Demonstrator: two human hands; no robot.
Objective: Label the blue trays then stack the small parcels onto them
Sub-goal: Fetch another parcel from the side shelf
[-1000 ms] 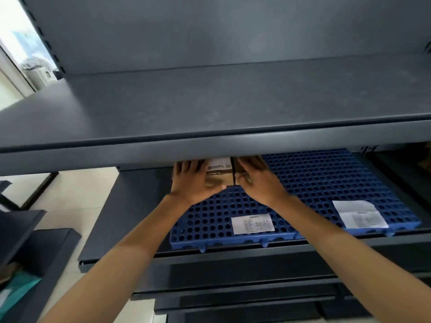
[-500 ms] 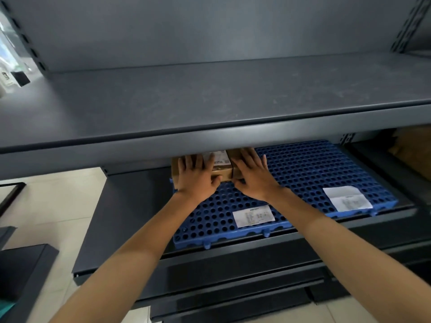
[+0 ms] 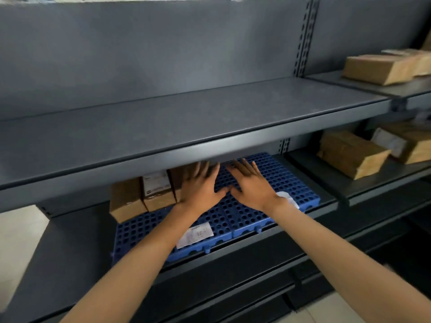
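Two blue perforated trays lie side by side on the lower shelf: the left tray and the right tray. Each carries a white label, the left label at its front and the right label partly behind my right wrist. A row of small brown parcels stands at the back left of the left tray. My left hand is flat and open beside the rightmost parcel, holding nothing. Over the seam between the trays my right hand hovers open, fingers spread.
A dark grey upper shelf overhangs the trays and hides their back part. More brown parcels sit in the bay to the right, on its lower shelf and upper shelf. A perforated upright divides the bays.
Both hands have let go of the parcel and drawn apart, fingers now spread. The view has swung right, so the parcels now appear left of my hands and the neighbouring bay shows.
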